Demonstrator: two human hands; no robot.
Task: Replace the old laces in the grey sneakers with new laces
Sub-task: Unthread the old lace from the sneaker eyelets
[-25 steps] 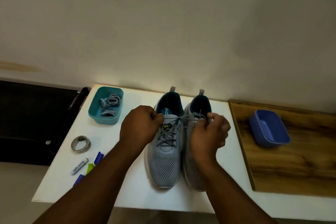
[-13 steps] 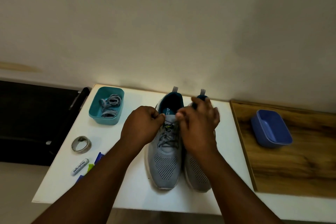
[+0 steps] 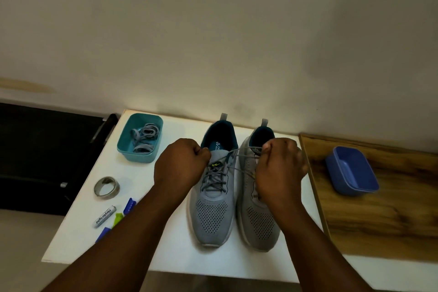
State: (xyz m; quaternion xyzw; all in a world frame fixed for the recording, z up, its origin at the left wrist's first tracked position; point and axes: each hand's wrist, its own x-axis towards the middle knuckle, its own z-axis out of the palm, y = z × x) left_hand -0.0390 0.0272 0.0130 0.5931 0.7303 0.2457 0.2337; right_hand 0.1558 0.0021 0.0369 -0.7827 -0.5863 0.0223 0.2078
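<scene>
Two grey sneakers stand side by side on the white table, toes toward me. The left sneaker has a grey lace crossing its eyelets. My left hand sits curled at the left of its tongue, pinching one lace end. My right hand hovers over the right sneaker and pinches the other end, which stretches taut across from the left shoe. A teal tub at the back left holds coiled grey laces.
An empty blue tub rests on a wooden board at the right. A tape roll, a battery and coloured clips lie at the table's left front. A dark cabinet stands to the left, a wall behind.
My right hand went to the left shoe's tongue, then pulled back right with a lace end, drawing it taut. My left hand stayed in place.
</scene>
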